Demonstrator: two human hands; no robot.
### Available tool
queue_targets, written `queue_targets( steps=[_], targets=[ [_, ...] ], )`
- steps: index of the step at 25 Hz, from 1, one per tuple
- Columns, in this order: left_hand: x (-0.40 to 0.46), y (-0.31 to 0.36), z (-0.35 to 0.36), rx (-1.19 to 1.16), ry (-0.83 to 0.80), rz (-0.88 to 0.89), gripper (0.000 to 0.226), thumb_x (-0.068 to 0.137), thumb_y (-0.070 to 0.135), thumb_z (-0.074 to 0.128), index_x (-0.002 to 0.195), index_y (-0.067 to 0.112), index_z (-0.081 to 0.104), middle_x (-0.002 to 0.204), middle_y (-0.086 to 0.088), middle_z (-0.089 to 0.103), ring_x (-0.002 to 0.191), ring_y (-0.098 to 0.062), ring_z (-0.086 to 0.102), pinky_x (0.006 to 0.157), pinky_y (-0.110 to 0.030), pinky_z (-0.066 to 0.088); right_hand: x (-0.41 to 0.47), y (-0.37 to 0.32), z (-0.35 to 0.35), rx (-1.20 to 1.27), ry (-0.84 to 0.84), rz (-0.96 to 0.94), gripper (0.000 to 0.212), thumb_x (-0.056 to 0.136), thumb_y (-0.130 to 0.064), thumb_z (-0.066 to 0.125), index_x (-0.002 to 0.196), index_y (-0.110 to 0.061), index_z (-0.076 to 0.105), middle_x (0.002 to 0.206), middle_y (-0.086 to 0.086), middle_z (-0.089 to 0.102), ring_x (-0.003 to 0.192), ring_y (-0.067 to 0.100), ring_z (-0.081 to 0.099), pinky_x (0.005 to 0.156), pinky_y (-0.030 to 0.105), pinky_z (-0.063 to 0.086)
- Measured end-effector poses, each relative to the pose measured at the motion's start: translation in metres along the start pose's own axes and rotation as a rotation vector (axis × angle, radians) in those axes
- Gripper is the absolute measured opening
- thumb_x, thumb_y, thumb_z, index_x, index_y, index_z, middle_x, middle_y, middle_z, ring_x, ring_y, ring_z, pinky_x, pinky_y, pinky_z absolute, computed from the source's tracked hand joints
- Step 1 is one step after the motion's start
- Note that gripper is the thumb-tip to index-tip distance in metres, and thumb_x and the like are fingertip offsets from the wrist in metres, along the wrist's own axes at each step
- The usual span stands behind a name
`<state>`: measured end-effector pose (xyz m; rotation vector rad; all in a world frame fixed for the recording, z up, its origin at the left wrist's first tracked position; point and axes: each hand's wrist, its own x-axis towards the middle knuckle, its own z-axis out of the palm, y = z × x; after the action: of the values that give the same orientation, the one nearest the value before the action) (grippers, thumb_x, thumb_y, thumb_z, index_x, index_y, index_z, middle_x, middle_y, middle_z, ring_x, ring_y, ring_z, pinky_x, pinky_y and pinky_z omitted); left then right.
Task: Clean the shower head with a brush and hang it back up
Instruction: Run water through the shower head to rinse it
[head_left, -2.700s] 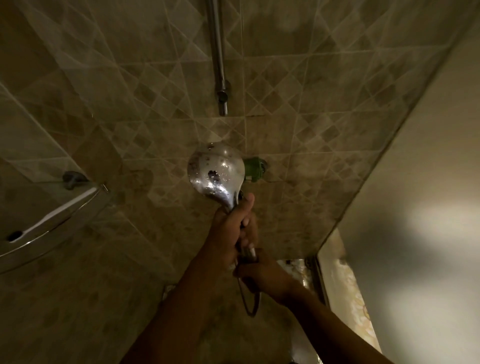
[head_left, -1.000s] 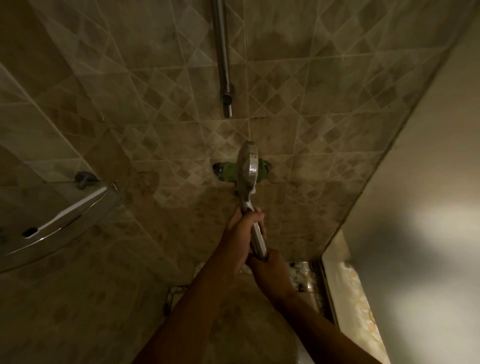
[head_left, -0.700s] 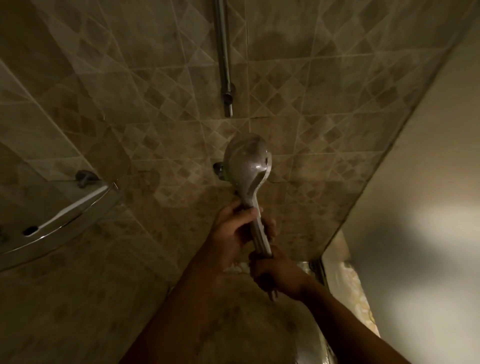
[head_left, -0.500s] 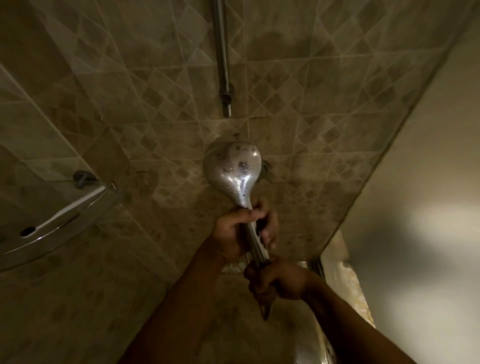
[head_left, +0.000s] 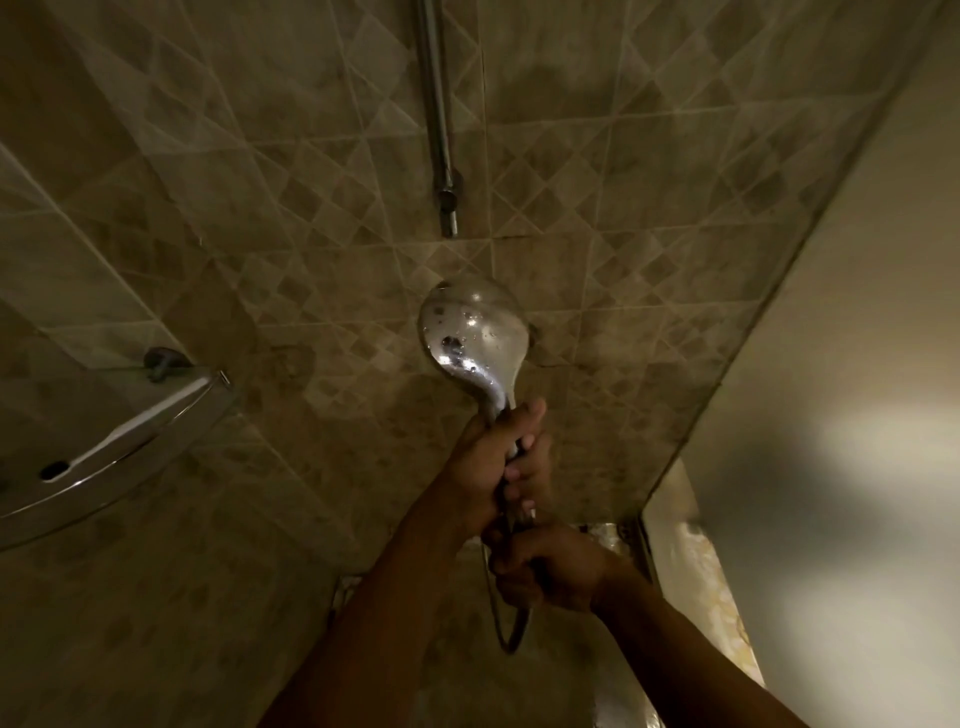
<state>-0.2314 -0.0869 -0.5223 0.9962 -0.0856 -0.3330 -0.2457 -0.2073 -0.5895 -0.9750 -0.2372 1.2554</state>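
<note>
The chrome shower head (head_left: 475, 335) is held upright in front of the tiled wall, its wet shiny back turned toward me. My left hand (head_left: 493, 462) is closed around the handle just below the head. Lower down, my right hand (head_left: 545, 569) grips the handle's end where the hose (head_left: 511, 631) loops out beneath it. The green wall holder is hidden behind the head. No brush is in view.
A chrome pipe (head_left: 439, 119) runs down the tiled wall above the head. A curved glass corner shelf (head_left: 111, 457) with a metal rim juts out at the left. A plain pale wall (head_left: 852, 364) closes the right side, with a patterned surface (head_left: 696, 571) below it.
The head has been turned from edge-on to its back facing me, and shifted slightly right and up against the holder. My left hand has re-gripped higher on the handle.
</note>
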Motion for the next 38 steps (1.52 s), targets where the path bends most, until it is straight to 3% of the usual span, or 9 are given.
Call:
queue_targets(
  steps=[2, 4, 10, 14, 17, 24, 29, 33, 38],
  targets=[
    [-0.001, -0.001, -0.001, 0.092, 0.161, 0.040, 0.041, 0.083, 0.045, 0.069, 0.070, 0.014, 0.046, 0.050, -0.001, 0.034, 0.038, -0.013, 0.034, 0.046, -0.027, 0.036, 0.002, 0.001, 0.000, -0.091, 0.212, -0.062, 0.025, 0.070, -0.002, 0.058, 0.056, -0.016, 0.042, 0.046, -0.002, 0.033, 0.037, 0.010, 0.027, 0.045, 0.027, 0.019],
    [0.000, -0.002, -0.003, 0.085, 0.259, 0.037, 0.035, 0.082, 0.041, 0.067, 0.070, 0.013, 0.049, 0.055, -0.004, 0.036, 0.043, -0.016, 0.039, 0.051, -0.031, 0.038, 0.004, 0.000, 0.001, -0.138, 0.349, -0.125, 0.032, 0.074, 0.002, 0.060, 0.055, -0.018, 0.044, 0.048, 0.001, 0.031, 0.038, 0.013, 0.026, 0.045, 0.028, 0.020],
    [0.001, -0.008, -0.006, 0.020, 0.365, 0.041, 0.012, 0.078, 0.012, 0.058, 0.085, 0.008, 0.049, 0.065, -0.007, 0.045, 0.055, -0.021, 0.046, 0.055, -0.033, 0.042, 0.011, 0.004, 0.005, -0.178, 0.565, -0.213, 0.032, 0.076, 0.004, 0.062, 0.056, -0.013, 0.043, 0.046, 0.003, 0.032, 0.039, 0.012, 0.026, 0.041, 0.024, 0.021],
    [0.001, -0.004, -0.003, -0.052, 0.464, -0.057, 0.014, 0.096, 0.012, 0.038, 0.090, 0.009, 0.050, 0.075, -0.010, 0.044, 0.067, -0.022, 0.044, 0.065, -0.037, 0.040, 0.014, 0.005, 0.004, -0.220, 0.689, -0.207, 0.027, 0.072, -0.003, 0.065, 0.054, -0.013, 0.047, 0.046, 0.004, 0.034, 0.038, 0.014, 0.028, 0.042, 0.024, 0.023],
    [0.005, -0.010, -0.007, 0.033, 0.543, -0.048, 0.025, 0.102, 0.013, 0.034, 0.090, 0.010, 0.056, 0.075, -0.008, 0.048, 0.064, -0.019, 0.049, 0.064, -0.034, 0.042, 0.015, 0.004, 0.005, -0.267, 0.743, -0.182, 0.022, 0.075, -0.005, 0.065, 0.059, -0.010, 0.051, 0.048, 0.006, 0.038, 0.038, 0.016, 0.034, 0.041, 0.025, 0.027],
    [0.006, -0.023, -0.016, 0.285, 0.497, 0.088, 0.015, 0.103, 0.017, 0.047, 0.103, 0.020, 0.062, 0.070, 0.007, 0.066, 0.073, -0.012, 0.059, 0.073, -0.033, 0.047, 0.015, 0.005, 0.008, -0.275, 0.736, -0.159, 0.013, 0.084, -0.009, 0.065, 0.074, -0.007, 0.057, 0.051, 0.002, 0.042, 0.038, 0.012, 0.037, 0.040, 0.024, 0.033],
    [0.007, -0.018, -0.012, 0.294, 0.526, 0.117, 0.018, 0.103, 0.014, 0.046, 0.103, 0.021, 0.062, 0.069, 0.006, 0.064, 0.071, -0.012, 0.058, 0.070, -0.033, 0.048, 0.019, 0.002, 0.009, -0.300, 0.763, -0.141, 0.012, 0.082, -0.011, 0.067, 0.072, -0.008, 0.060, 0.052, 0.002, 0.045, 0.037, 0.012, 0.040, 0.041, 0.025, 0.034],
    [0.007, -0.015, -0.014, 0.250, 0.579, 0.116, 0.017, 0.102, 0.015, 0.048, 0.104, 0.023, 0.063, 0.077, -0.001, 0.063, 0.073, -0.015, 0.059, 0.071, -0.037, 0.048, 0.027, 0.004, 0.006, -0.389, 0.803, -0.094, 0.026, 0.079, -0.021, 0.071, 0.090, 0.002, 0.067, 0.064, 0.008, 0.054, 0.047, 0.013, 0.050, 0.043, 0.026, 0.040],
    [0.009, -0.008, -0.026, 0.172, 0.627, 0.182, 0.030, 0.097, 0.020, 0.054, 0.126, 0.017, 0.055, 0.082, -0.005, 0.061, 0.075, -0.017, 0.060, 0.070, -0.041, 0.049, 0.039, 0.001, 0.003, -0.572, 0.905, -0.163, 0.021, 0.086, -0.025, 0.064, 0.089, -0.004, 0.069, 0.071, 0.014, 0.068, 0.062, 0.026, 0.062, 0.056, 0.037, 0.046]
  ],
)
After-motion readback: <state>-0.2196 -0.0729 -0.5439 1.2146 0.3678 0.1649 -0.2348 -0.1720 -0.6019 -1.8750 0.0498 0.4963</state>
